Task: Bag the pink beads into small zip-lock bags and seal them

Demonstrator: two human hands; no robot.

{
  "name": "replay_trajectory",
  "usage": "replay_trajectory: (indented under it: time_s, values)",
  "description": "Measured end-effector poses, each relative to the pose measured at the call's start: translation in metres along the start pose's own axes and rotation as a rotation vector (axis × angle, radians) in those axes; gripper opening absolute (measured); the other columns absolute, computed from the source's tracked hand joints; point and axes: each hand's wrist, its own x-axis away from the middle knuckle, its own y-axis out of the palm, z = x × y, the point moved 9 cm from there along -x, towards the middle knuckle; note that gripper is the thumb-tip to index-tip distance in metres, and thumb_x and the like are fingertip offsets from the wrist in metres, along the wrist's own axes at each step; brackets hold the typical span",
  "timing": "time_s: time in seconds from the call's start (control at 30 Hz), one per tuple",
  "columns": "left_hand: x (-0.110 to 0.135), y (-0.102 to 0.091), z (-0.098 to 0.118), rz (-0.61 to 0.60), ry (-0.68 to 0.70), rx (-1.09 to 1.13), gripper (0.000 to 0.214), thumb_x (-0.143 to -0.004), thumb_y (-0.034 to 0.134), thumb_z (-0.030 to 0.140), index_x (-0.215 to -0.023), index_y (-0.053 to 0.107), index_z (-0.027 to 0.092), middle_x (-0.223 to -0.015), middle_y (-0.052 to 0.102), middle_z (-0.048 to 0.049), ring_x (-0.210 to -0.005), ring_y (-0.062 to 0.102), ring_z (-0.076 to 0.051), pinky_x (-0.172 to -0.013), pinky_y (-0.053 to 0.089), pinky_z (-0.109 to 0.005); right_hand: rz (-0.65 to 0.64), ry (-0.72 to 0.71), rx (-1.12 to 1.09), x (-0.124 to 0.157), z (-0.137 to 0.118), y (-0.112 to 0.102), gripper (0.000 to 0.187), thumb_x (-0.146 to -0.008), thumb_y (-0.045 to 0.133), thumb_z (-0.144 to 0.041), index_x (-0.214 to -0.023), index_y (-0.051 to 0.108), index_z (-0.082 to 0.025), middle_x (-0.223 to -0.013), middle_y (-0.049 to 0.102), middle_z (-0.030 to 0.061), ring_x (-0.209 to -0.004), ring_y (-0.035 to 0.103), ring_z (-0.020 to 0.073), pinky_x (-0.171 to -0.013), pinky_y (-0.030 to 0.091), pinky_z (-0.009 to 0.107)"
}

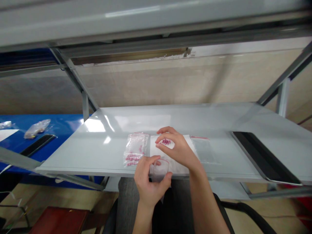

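My left hand [148, 182] holds a small clear zip bag [159, 170] at the table's front edge. The bag's mouth gapes, its red line curved between thumb and fingers. Above a white sheet of paper [172, 160], my right hand [181, 148] is closed in a pinch pointing left; anything between the fingertips is too small to make out. Pink beads [166, 141] lie in a little heap on the paper, seen through the gap of that hand. Left of the paper is a pile of clear zip bags [136, 148] with pink beads in them.
Flat clear zip bags [203, 149] lie right of the paper. A dark tablet-like slab [264, 156] rests at the right of the white table [97, 152]. A shelf [146, 22] hangs overhead on metal posts. Left stands a blue table [63, 130] with another dark slab.
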Motion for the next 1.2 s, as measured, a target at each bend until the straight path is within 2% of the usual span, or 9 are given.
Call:
replay_trajectory:
  time_s: [0.13,0.27,0.37,0.47,0.57,0.63,0.7,1.03,1.2]
  values:
    - [0.001,-0.002,-0.001,0.013,-0.027,0.006,0.027,-0.085,0.07,0.038,-0.106,0.064,0.022,-0.082,0.066,-0.0002,-0.075,0.065,-0.019,-0.071,0.051,-0.031,-0.105,-0.106,-0.314,0.01,-0.023,-0.009,0.007,-0.086,0.077,-0.017,-0.089,0.072,-0.022,-0.117,0.064,0.0062,-0.114,0.062,0.0211,-0.1,0.047,0.036]
    - [0.002,-0.003,-0.001,0.026,-0.01,-0.004,0.026,-0.085,0.071,0.037,-0.105,0.063,0.022,-0.086,0.068,-0.0017,-0.078,0.066,-0.019,-0.071,0.052,-0.031,-0.24,-0.139,-0.396,0.017,-0.03,-0.003,0.014,-0.082,0.083,-0.023,-0.094,0.076,-0.022,-0.121,0.063,0.0065,-0.118,0.061,0.0217,-0.103,0.046,0.035]
    - [0.002,-0.002,-0.001,0.023,-0.009,-0.006,0.027,-0.085,0.07,0.037,-0.106,0.064,0.021,-0.085,0.068,-0.0021,-0.078,0.067,-0.02,-0.071,0.052,-0.031,-0.221,-0.125,-0.408,0.015,-0.024,-0.002,0.019,-0.083,0.082,-0.024,-0.101,0.075,-0.024,-0.12,0.064,0.0061,-0.116,0.062,0.0219,-0.102,0.048,0.037]
    - [0.001,-0.002,-0.001,0.02,-0.03,-0.009,0.026,-0.086,0.069,0.039,-0.105,0.065,0.021,-0.08,0.067,-0.0009,-0.074,0.066,-0.019,-0.07,0.052,-0.032,-0.102,-0.059,-0.289,0.011,-0.009,-0.003,0.014,-0.09,0.071,-0.017,-0.101,0.073,-0.025,-0.113,0.068,0.005,-0.108,0.065,0.0204,-0.095,0.051,0.036]
    - [0.001,-0.002,-0.002,0.017,-0.039,-0.012,0.026,-0.085,0.07,0.039,-0.104,0.066,0.021,-0.078,0.067,-0.0008,-0.072,0.065,-0.019,-0.071,0.053,-0.033,0.035,0.027,0.043,0.01,0.011,-0.004,0.016,-0.087,0.069,-0.01,-0.096,0.073,-0.023,-0.106,0.069,0.0065,-0.102,0.063,0.0227,-0.093,0.051,0.04]
    - [0.001,-0.001,-0.002,0.009,-0.034,-0.01,0.027,-0.085,0.07,0.038,-0.105,0.066,0.021,-0.079,0.067,-0.0011,-0.073,0.065,-0.019,-0.072,0.053,-0.033,0.073,0.072,0.255,0.01,0.022,-0.001,0.016,-0.083,0.071,-0.008,-0.091,0.074,-0.021,-0.109,0.068,0.0094,-0.108,0.059,0.0274,-0.096,0.049,0.046]
    - [0.001,-0.001,-0.002,0.004,-0.027,-0.005,0.027,-0.085,0.071,0.037,-0.106,0.065,0.021,-0.079,0.067,-0.0009,-0.073,0.065,-0.019,-0.072,0.053,-0.033,0.069,0.095,0.352,0.011,0.03,0.003,0.016,-0.082,0.071,-0.007,-0.087,0.075,-0.021,-0.115,0.066,0.0117,-0.115,0.055,0.0316,-0.098,0.047,0.05]
    - [0.002,-0.001,-0.002,0.001,-0.029,-0.012,0.026,-0.085,0.071,0.036,-0.105,0.065,0.021,-0.08,0.067,-0.0004,-0.073,0.065,-0.018,-0.071,0.051,-0.031,0.028,0.102,0.397,0.011,0.034,0.018,0.017,-0.085,0.067,-0.004,-0.083,0.076,-0.019,-0.119,0.065,0.0142,-0.119,0.052,0.0339,-0.098,0.046,0.054]
    - [0.001,-0.001,-0.003,0.001,-0.038,-0.02,0.025,-0.084,0.071,0.036,-0.104,0.066,0.021,-0.079,0.066,-0.0004,-0.073,0.065,-0.018,-0.071,0.052,-0.032,0.074,0.108,0.361,0.008,0.029,0.011,0.015,-0.085,0.068,-0.006,-0.081,0.074,-0.019,-0.119,0.065,0.0144,-0.12,0.053,0.0337,-0.101,0.046,0.054]
